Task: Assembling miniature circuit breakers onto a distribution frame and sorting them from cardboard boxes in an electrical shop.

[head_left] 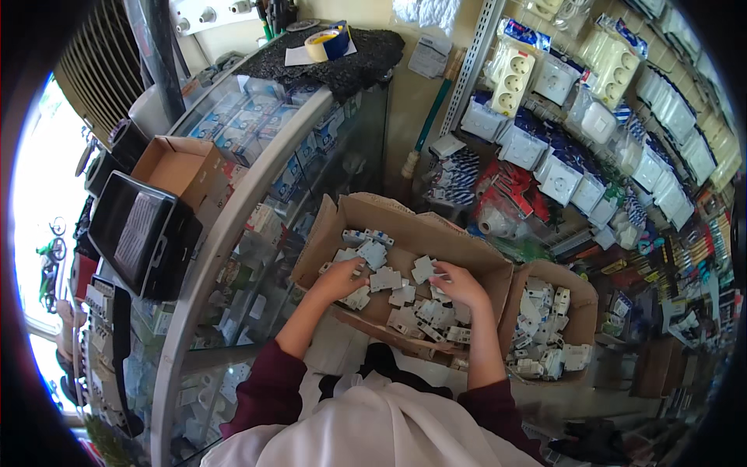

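- Currently, both hands are sunk into a large cardboard box [467,247] of loose grey-white breaker modules [405,296], kept low in front for easy reach.
- Left hand [338,282] is laid over the pile at the box's left; fingers curled, but an actual grip cannot be told.
- Right hand [461,285] is closed loosely on one module [424,268] near the pile's middle.
- A smaller box [580,300] with similar parts is set just right, touching the big one.
- A glass counter [257,163] is seen at left, packaged sockets [560,78] hung on the wall.

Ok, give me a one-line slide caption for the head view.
Both hands, left and right, sort small white electrical parts in an open cardboard box beside a glass display counter.
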Motion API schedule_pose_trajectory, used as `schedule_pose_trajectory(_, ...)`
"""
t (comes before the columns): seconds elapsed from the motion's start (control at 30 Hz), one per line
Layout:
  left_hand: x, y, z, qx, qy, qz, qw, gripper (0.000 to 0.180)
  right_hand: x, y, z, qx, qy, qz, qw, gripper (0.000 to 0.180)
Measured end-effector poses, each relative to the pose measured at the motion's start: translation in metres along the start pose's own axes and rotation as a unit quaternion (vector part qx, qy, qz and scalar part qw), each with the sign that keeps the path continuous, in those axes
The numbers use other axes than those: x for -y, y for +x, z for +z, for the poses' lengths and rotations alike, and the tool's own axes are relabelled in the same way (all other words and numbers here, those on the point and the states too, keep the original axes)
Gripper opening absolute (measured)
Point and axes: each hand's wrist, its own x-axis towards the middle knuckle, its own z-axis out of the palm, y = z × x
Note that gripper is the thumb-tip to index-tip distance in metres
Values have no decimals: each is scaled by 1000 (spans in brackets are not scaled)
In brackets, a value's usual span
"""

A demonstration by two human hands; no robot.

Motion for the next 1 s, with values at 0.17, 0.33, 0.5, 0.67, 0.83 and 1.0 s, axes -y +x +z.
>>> schedule_pose_trajectory(0.17, 41, 36, 38, 211, 146, -60, 965, 49, -46, 61, 72, 66, -260, -31, 963, 49)
schedule_pose_trajectory(0.33, 57, 46, 55, 228, 120, -111, 960, 50, -66, 83, 108, 54, -264, 7, 963, 51)
schedule_pose_trajectory(0.5, 70, 39, 50, 216, 102, -172, 956, 49, -68, 88, 105, 65, -268, 22, 961, 43)
schedule_pose_trajectory(0.67, 83, 45, 52, 194, 230, -229, 926, 49, -76, 99, 89, 110, -114, 82, 984, 38)
schedule_pose_trajectory(0.83, 109, 35, 62, 251, 269, -171, 914, 53, -63, 88, 84, -150, -255, 56, 954, 37)
schedule_pose_trajectory(1.0, 129, 39, 73, 271, 283, -119, 912, 48, -60, 84, 84, 36, -360, 68, 930, 45)
